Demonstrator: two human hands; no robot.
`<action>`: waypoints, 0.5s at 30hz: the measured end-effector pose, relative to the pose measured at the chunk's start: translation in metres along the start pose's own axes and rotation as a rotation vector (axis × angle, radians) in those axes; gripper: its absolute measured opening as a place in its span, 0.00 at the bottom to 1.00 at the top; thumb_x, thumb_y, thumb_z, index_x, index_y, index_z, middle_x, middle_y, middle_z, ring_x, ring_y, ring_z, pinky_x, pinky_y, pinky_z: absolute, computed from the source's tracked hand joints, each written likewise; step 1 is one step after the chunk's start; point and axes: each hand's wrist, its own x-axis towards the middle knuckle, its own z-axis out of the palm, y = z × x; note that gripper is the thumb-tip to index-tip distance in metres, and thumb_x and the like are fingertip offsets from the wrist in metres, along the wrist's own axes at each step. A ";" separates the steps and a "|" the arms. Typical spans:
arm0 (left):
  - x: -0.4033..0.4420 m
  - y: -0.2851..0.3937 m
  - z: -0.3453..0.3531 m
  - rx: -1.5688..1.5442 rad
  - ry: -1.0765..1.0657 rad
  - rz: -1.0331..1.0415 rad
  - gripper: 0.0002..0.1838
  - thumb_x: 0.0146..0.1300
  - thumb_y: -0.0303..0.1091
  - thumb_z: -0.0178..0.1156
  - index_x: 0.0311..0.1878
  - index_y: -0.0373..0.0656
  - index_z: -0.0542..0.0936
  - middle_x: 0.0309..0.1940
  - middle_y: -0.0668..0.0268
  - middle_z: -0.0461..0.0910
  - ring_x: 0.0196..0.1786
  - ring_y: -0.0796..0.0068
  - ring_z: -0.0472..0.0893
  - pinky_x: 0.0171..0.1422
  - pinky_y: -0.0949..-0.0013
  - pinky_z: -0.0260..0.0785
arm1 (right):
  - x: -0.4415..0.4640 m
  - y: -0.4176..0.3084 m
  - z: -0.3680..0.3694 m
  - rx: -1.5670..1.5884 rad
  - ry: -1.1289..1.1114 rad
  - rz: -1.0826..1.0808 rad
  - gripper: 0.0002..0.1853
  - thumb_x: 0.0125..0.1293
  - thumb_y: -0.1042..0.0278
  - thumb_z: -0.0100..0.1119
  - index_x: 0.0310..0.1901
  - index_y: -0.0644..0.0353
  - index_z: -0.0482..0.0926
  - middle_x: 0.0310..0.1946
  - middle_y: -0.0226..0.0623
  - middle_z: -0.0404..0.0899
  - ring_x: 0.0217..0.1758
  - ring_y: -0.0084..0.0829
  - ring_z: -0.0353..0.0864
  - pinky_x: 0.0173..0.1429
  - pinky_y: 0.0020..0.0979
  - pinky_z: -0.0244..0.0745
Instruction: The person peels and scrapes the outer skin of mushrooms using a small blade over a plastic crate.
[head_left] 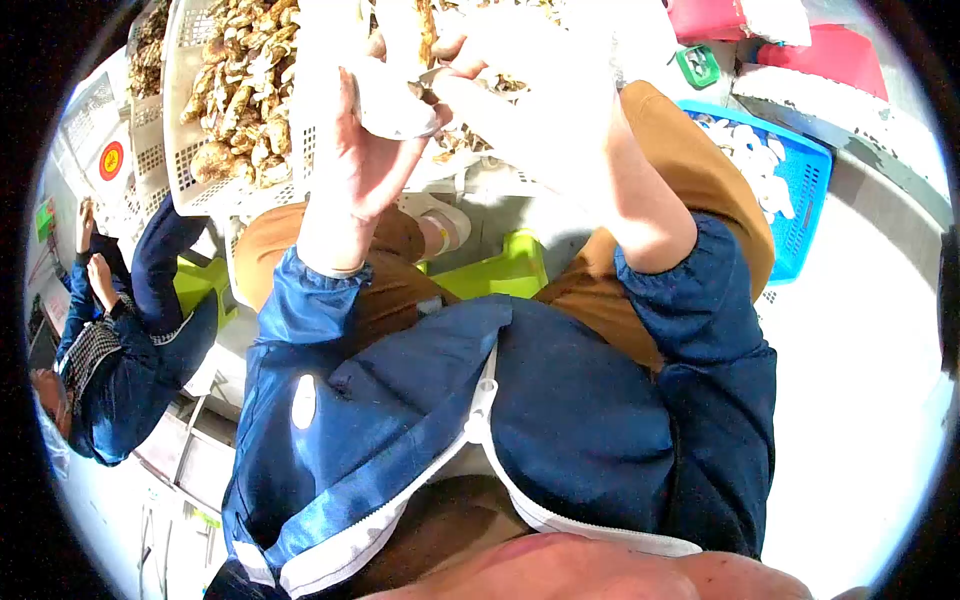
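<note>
Glare-lit workroom, perforated white crate [182,160] of knobbly tan pieces [250,120] | pale rounded piece [395,112] between hands | left hand [375,175] pinching it; right hand [505,105] washed out, can't tell — best held steady, lightly

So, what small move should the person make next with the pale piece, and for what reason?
Perhaps turn the pale piece a little in the left hand to check its surface. That hand holds it, the right hand is close beside it, and other pale pieces lie in the blue basket. Strong glare hides finer detail, which is why a check seems sensible.
</note>
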 end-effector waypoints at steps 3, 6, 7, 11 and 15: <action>0.000 0.000 -0.003 -0.047 0.009 -0.025 0.31 0.68 0.63 0.62 0.68 0.57 0.75 0.66 0.59 0.78 0.68 0.58 0.76 0.75 0.48 0.63 | -0.002 0.001 0.005 -0.026 0.012 0.047 0.08 0.64 0.62 0.62 0.37 0.57 0.82 0.33 0.41 0.82 0.36 0.46 0.84 0.41 0.41 0.80; 0.005 0.001 -0.031 -0.268 -0.170 -0.118 0.31 0.69 0.63 0.61 0.68 0.57 0.76 0.65 0.60 0.79 0.67 0.59 0.78 0.75 0.49 0.64 | 0.003 0.000 0.002 -0.072 -0.008 0.131 0.07 0.64 0.63 0.62 0.37 0.57 0.82 0.33 0.41 0.81 0.36 0.46 0.83 0.42 0.42 0.81; 0.004 0.002 -0.033 -0.266 -0.170 -0.119 0.31 0.69 0.63 0.61 0.68 0.57 0.75 0.66 0.60 0.78 0.68 0.59 0.77 0.75 0.49 0.64 | 0.006 -0.005 -0.002 0.061 -0.054 0.242 0.06 0.65 0.67 0.63 0.36 0.60 0.81 0.39 0.42 0.80 0.40 0.41 0.83 0.43 0.38 0.81; 0.001 -0.003 -0.002 0.068 0.202 0.020 0.35 0.70 0.65 0.58 0.74 0.56 0.71 0.71 0.61 0.73 0.74 0.61 0.71 0.78 0.49 0.61 | 0.012 -0.013 -0.017 0.289 -0.156 0.255 0.05 0.65 0.75 0.64 0.34 0.65 0.79 0.47 0.43 0.80 0.43 0.31 0.84 0.45 0.30 0.81; 0.000 -0.004 -0.002 0.253 0.120 0.072 0.38 0.71 0.67 0.56 0.75 0.54 0.68 0.72 0.62 0.71 0.73 0.61 0.71 0.77 0.50 0.62 | 0.013 -0.008 -0.003 0.184 0.049 -0.101 0.04 0.66 0.76 0.63 0.34 0.65 0.79 0.42 0.42 0.81 0.38 0.33 0.84 0.41 0.29 0.81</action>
